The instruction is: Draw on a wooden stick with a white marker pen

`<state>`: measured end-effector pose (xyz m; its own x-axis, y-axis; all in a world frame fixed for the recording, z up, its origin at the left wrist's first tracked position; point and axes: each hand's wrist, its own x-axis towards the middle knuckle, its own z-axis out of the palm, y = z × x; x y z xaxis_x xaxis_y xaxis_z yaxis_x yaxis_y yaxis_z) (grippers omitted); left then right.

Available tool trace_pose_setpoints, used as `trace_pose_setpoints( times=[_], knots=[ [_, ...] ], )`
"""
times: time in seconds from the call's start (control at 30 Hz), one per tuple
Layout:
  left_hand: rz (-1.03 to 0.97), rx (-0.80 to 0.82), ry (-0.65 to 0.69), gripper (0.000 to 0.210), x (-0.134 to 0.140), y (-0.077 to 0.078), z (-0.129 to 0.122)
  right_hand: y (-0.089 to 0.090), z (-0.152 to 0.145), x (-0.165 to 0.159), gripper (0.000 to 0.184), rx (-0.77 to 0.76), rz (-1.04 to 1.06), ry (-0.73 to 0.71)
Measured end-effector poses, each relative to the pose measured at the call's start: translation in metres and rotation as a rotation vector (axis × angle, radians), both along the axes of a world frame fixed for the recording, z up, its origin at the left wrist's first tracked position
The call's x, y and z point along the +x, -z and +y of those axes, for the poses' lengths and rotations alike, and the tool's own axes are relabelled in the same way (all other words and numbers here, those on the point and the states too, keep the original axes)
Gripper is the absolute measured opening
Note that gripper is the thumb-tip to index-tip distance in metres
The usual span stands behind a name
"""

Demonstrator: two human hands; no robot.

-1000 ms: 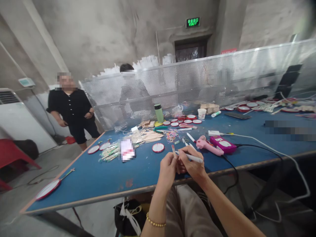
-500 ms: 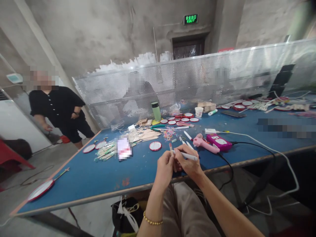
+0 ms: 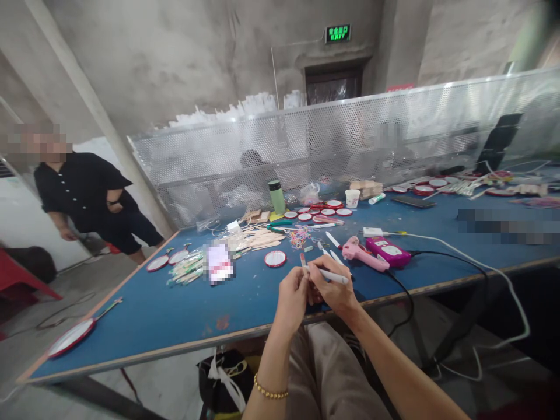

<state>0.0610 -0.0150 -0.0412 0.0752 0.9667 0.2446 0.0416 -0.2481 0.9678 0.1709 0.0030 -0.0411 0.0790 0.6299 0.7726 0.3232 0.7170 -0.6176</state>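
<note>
My left hand (image 3: 294,294) pinches a small wooden stick (image 3: 303,260) whose top end is red, holding it upright near the table's front edge. In my right hand (image 3: 335,286) is a white marker pen (image 3: 335,276), gripped as for writing, its tip close to the stick. My two hands are almost touching, and they hide the stick's lower part. Just beyond them lie a round red-rimmed white disc (image 3: 275,258), a pile of coloured rubber bands (image 3: 300,238) and another white marker (image 3: 333,240).
A pink glue gun (image 3: 365,256) and a purple box (image 3: 388,252) with cables lie to the right. Left are wooden sticks (image 3: 262,238) and a blurred phone-like thing (image 3: 219,262). A green bottle (image 3: 276,197) and paper cup (image 3: 352,198) stand behind. A person (image 3: 85,192) stands beyond the table.
The person in black at the left has shifted further left. My hands stay in place; the marker's back end has moved very slightly.
</note>
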Motion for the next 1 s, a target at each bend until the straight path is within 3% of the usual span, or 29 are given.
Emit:
trace_pose_setpoints(
  times=[0.23, 1.0],
  knots=[
    [-0.045, -0.01, 0.03, 0.034, -0.001, 0.0016, 0.0013, 0.0009, 0.0004, 0.0012, 0.022, 0.041, 0.012, 0.061],
    [-0.167, -0.107, 0.052, 0.037, 0.0008, -0.0004, -0.0007, 0.0005, 0.0005, 0.0014, 0.021, 0.056, 0.011, 0.042]
  ],
)
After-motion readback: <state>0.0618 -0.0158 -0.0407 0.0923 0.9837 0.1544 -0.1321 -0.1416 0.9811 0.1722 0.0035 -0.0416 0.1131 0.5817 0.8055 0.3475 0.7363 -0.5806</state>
